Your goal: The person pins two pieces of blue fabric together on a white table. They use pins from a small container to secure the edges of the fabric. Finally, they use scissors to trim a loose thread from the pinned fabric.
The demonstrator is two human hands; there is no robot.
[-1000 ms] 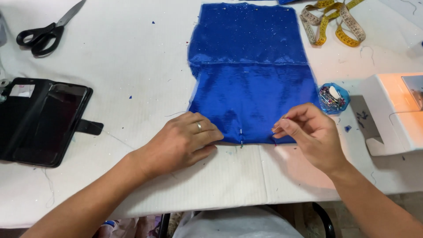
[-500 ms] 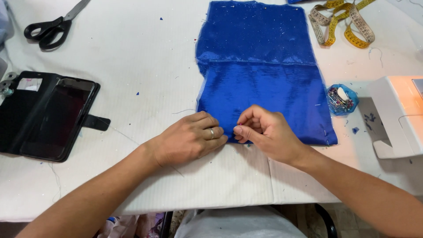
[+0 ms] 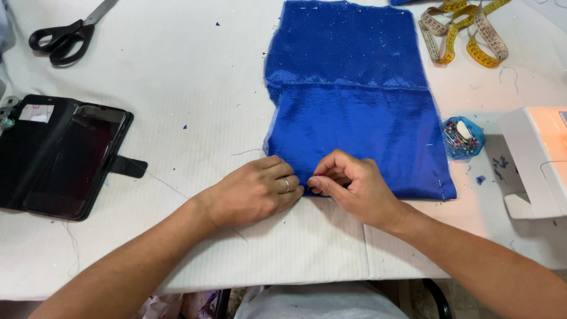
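Left hand [image 3: 257,190] flat on the blue fabric's [image 3: 360,130] near edge, right hand [image 3: 353,186] pinching a pin (barely visible) there, white worktop [image 3: 177,88], pin dish [image 3: 462,137] nearby.

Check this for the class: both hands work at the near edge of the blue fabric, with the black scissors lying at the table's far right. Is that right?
Not quite. The head view shows the scissors at the far left. The left hand and right hand do work at the blue fabric's near edge.
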